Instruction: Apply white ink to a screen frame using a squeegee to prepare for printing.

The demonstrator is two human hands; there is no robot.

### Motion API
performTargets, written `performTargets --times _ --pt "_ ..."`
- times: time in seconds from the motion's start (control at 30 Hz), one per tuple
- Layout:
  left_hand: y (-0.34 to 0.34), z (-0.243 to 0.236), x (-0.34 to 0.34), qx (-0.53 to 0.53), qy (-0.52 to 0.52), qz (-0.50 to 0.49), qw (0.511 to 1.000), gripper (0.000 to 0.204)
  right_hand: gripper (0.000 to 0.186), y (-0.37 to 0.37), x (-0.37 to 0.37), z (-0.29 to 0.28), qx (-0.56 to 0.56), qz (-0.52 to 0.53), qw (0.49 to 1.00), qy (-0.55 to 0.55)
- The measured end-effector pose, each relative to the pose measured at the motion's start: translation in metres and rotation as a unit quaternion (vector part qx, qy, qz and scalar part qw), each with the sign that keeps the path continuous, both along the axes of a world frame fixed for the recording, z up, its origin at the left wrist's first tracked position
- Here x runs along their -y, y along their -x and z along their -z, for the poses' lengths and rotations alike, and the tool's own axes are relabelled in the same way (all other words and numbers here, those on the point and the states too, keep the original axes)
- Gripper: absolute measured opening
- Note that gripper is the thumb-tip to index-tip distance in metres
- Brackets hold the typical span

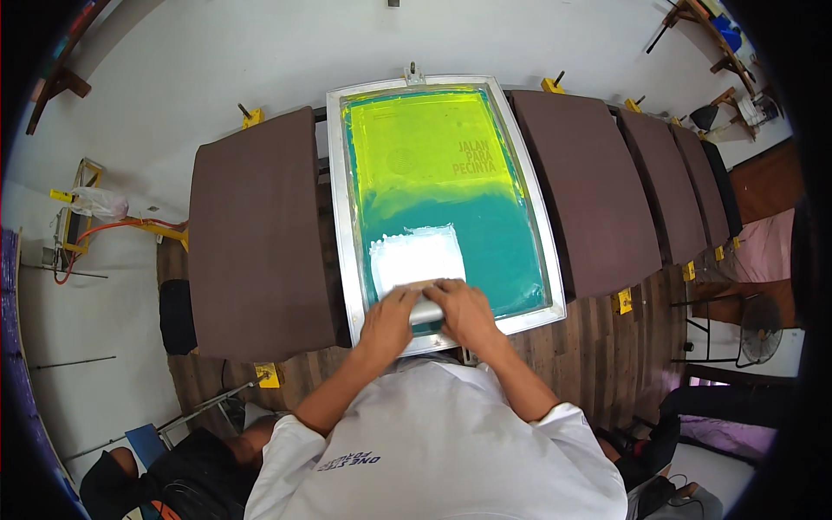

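I had both hands side by side on the squeegee [426, 308], my left hand [387, 319] and right hand [464, 312] each with fingers clenched around its handle. It sat at the near end of the framed printing screen [347, 225], just below a patch of white ink [418, 256]. Brown platens [256, 234] flanked the screen.

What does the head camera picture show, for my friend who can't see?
Two hands, left hand and right hand, grip a squeegee at the near end of a metal-framed printing screen, green and yellow, with white ink spread just ahead. Brown padded boards line the wooden table on both sides.
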State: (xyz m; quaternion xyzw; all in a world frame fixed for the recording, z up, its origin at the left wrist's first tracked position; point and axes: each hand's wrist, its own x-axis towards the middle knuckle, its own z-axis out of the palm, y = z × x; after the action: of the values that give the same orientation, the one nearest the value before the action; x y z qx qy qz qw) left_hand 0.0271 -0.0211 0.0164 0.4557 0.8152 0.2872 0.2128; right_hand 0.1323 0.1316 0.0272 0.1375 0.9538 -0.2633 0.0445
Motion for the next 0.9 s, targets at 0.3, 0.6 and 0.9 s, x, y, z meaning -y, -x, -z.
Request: performTargets --times 0.3,0.6,0.9 --pt "0.001 0.047 -0.007 -0.117 -0.041 -0.011 0.992 0.049 0.064 0.008 0.003 0.036 -0.078 0.018 0.996 -0.039" --pt "-0.004 0.019 -0.004 -0.06 -0.052 -0.026 0.997 0.059 0.062 0.008 0.003 0.008 -0.045 0.008 0.998 -0.035" --pt "-0.014 0.013 0.004 0.013 -0.026 -0.024 0.999 0.056 0.06 -0.001 0.002 0.009 -0.002 -0.015 1.0 0.009"
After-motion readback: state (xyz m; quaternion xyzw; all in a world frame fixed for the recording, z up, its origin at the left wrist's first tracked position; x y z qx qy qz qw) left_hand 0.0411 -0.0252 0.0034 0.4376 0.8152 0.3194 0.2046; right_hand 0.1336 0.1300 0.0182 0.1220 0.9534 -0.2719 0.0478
